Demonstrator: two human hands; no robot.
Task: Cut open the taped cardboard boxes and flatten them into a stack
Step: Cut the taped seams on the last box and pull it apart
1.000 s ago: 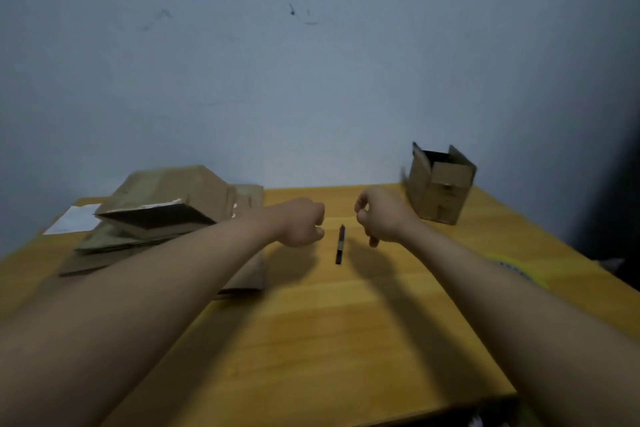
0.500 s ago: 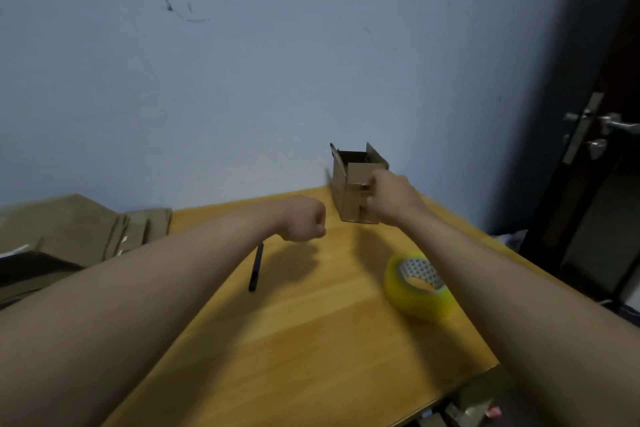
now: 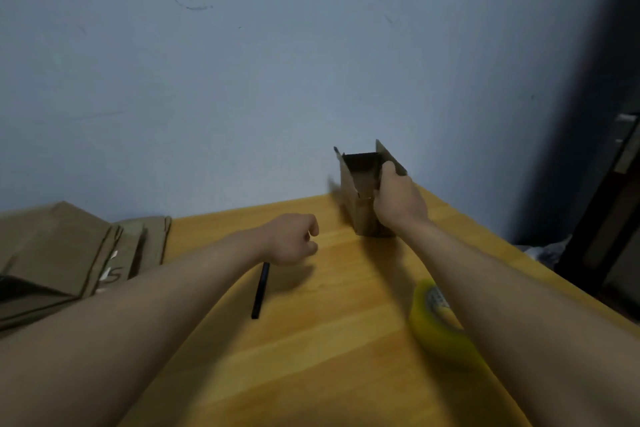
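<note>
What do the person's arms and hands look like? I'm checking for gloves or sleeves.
Both forearms are bare up to the frame edge: no sleeves show. The left hand and right hand wear no gloves, and no watch, ring or bracelet is visible.

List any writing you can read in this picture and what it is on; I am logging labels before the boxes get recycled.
"S": a dark handwritten mark, seemingly that letter, on the flattened cardboard stack at the left.
Roll of yellow tape: a printed pattern on the inner core, too blurred to read.
Small open cardboard box in the right hand: no text visible.
Nothing else legible.
</note>
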